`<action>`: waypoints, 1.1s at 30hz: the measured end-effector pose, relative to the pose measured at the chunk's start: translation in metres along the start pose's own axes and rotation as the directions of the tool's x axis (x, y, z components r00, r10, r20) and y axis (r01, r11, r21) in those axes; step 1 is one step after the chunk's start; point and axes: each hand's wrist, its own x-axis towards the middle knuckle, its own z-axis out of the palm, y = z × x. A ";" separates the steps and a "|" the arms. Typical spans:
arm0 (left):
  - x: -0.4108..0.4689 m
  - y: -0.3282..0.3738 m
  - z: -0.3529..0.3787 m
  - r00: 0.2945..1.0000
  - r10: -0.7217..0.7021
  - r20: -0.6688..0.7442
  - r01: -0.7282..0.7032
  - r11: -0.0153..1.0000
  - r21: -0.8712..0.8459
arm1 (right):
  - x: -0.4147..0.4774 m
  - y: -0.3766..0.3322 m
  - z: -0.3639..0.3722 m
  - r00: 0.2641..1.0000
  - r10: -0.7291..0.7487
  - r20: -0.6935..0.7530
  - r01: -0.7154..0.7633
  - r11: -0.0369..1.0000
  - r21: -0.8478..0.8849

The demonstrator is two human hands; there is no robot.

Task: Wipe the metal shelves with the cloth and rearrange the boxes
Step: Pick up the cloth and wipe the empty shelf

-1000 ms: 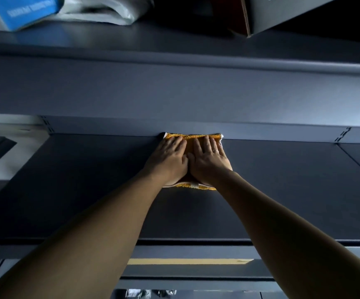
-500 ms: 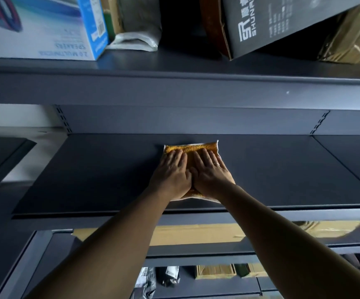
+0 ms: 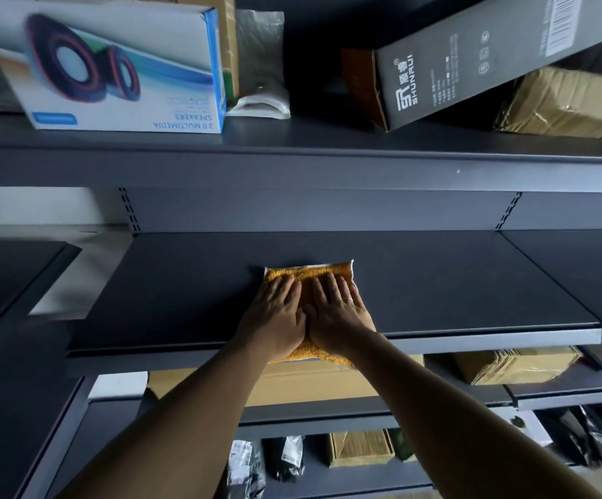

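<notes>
Both hands are flat on the cloth right now. My left hand (image 3: 274, 318) and right hand (image 3: 339, 311) sit side by side with the thumbs touching. The fingers are straight and pointing at the back of the shelf, and the palms are pressing down. Nothing is gripped or pinched, it's just weight on the fabric. There's a ring on the right hand, if anyone needs to tell them apart.

The yellow cloth (image 3: 306, 273) is folded into a pad under them. Its far edge pokes out past the fingertips and its near edge hangs a bit over the front lip of the middle shelf (image 3: 184, 282).

I'd call this mid-wipe, finishing one strip down the centre of that shelf. I can't tell from the surface which parts are already clean, because it all looks like the same dull grey. The stretches to the left and right of the pad probably need passes too.

Both forearms are stretched out nearly straight from the bottom of the view and meet at the pad.

The box part looks untouched to me:
- On the upper shelf (image 3: 292, 138), the speaker box (image 3: 112, 66) sits upside down.
- The black box (image 3: 472, 55) leans tilted on a brown parcel (image 3: 573, 102).
- There are cardboard boxes (image 3: 328, 383) on the shelf below.
</notes>
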 end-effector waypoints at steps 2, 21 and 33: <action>-0.007 -0.014 -0.002 1.000 -0.018 -0.002 0.018 1.000 0.000 | 0.003 -0.015 0.001 1.000 -0.023 0.003 0.023 1.000 0.009; 0.096 -0.052 -0.006 0.997 -0.071 -0.015 0.071 0.997 0.015 | 0.113 0.002 0.001 0.996 -0.065 -0.067 0.067 0.997 0.028; 0.133 -0.072 -0.010 0.997 -0.071 -0.022 0.071 0.997 -0.009 | 0.155 -0.001 -0.001 0.995 -0.027 -0.093 0.034 0.997 0.074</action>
